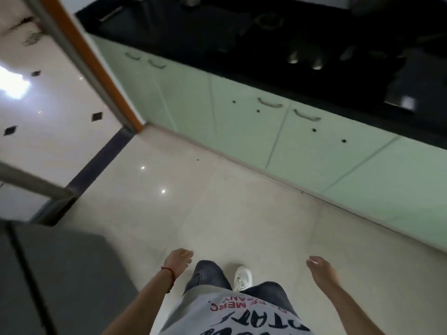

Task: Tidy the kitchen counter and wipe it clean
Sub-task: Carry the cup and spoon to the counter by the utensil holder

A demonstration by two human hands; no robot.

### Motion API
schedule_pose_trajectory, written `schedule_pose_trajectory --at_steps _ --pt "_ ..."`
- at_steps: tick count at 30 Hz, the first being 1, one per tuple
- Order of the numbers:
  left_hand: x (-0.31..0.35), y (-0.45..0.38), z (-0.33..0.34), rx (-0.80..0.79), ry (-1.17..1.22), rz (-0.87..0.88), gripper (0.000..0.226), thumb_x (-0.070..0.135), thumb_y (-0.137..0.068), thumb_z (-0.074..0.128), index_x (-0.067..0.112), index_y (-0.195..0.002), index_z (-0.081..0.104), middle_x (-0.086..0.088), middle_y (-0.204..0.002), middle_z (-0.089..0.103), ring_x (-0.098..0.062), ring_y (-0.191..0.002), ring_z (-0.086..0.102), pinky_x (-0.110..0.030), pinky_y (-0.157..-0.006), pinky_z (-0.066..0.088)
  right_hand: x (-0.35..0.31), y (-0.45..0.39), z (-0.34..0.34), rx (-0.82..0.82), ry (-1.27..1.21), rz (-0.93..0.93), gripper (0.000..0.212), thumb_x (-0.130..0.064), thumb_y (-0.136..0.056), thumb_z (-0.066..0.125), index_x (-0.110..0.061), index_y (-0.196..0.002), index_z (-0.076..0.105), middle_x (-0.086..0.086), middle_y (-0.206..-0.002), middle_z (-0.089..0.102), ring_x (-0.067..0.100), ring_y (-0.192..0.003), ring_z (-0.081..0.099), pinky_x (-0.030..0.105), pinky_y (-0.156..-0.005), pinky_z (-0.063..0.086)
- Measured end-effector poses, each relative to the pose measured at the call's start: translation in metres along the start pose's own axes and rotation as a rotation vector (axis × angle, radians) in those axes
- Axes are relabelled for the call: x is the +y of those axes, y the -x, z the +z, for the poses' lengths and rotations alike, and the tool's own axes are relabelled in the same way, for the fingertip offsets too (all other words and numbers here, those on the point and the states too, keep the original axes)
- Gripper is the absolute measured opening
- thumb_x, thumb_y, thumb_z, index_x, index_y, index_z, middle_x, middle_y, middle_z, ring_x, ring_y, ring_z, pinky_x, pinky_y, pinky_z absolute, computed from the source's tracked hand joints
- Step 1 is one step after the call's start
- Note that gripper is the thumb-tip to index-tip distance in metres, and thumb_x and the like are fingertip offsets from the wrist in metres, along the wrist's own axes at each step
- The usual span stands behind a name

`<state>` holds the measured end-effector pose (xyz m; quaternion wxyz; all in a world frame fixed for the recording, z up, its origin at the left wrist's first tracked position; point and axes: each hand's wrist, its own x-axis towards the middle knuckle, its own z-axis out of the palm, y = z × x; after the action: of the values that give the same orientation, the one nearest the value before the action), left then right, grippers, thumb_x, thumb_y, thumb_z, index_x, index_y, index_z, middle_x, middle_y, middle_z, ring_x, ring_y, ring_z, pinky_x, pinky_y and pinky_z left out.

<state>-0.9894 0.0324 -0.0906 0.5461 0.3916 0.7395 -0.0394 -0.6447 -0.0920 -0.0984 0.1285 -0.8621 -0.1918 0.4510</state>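
Note:
A black kitchen counter (183, 37) runs across the top of the view, dark and blurred, with a gas hob and its metal knobs (304, 58) set into it. Both hands hang low over the floor, well away from the counter. My left hand (179, 261) has a red string on its wrist, its fingers loosely curled, and it holds nothing. My right hand (321, 269) is open with fingers apart and holds nothing.
Pale green cabinet doors (244, 122) with curved handles stand under the counter. An orange-edged door frame (96, 66) is at left. A grey appliance (58, 279) fills the bottom left. Glossy beige floor (217, 201) lies ahead, with my white shoe (243, 278) on it.

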Motion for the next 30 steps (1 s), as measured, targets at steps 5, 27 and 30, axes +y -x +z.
schedule_pose_trajectory --at_steps 5,27,30 --pt "0.096 -0.027 0.037 -0.059 -0.356 0.145 0.027 0.020 -0.085 0.049 0.008 -0.061 0.046 -0.010 -0.070 0.046 -0.022 -0.072 0.042 -0.029 -0.063 0.032 0.061 -0.023 -0.024 0.107 -0.316 0.200 0.031 -0.012 -0.089 0.053 0.003 -0.116 0.060 0.024 -0.111 0.065 0.034 -0.100 0.061 0.034 -0.083 0.043" --pt "0.426 -0.038 0.340 -0.503 -1.113 0.533 0.027 0.018 -0.090 0.047 0.017 -0.063 0.049 -0.001 -0.062 0.051 -0.014 -0.055 0.043 -0.022 -0.051 0.027 0.117 -0.018 -0.070 0.549 -1.275 0.818 0.028 -0.012 -0.094 0.045 0.005 -0.114 0.055 0.016 -0.096 0.055 0.028 -0.076 0.053 0.030 -0.062 0.038" --pt "0.441 -0.013 0.399 -0.575 -1.113 0.572 0.022 0.022 -0.092 0.048 0.018 -0.070 0.051 0.000 -0.065 0.053 -0.013 -0.057 0.046 -0.021 -0.053 0.030 0.139 -0.022 -0.077 0.568 -1.400 0.877 0.026 -0.013 -0.094 0.045 0.004 -0.110 0.055 0.018 -0.098 0.055 0.028 -0.076 0.052 0.028 -0.058 0.036"
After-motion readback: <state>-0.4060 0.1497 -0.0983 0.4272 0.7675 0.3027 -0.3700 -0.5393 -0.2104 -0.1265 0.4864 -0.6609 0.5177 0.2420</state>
